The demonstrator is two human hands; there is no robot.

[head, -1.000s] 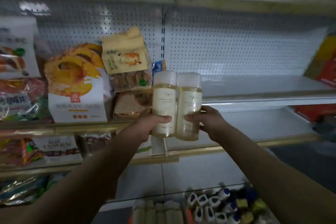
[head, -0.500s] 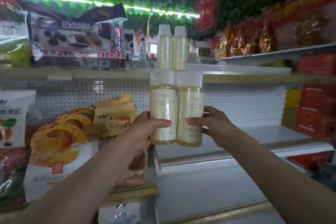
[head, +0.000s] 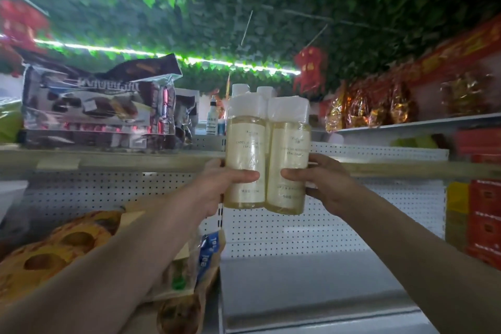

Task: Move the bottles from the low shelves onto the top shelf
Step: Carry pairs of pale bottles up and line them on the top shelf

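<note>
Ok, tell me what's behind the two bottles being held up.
Behind the held bottles, on the top shelf, two white caps of like bottles show. Their bodies are covered. The fingers of the left hand and right hand wrap round the back.

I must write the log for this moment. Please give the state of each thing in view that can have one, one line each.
left hand: grips the left bottle, fingers curled round it
right hand: grips the right bottle
left bottle: upright, capped, held in air before the top shelf
right bottle: upright, capped, held in air
top shelf: two more bottles standing behind
</note>
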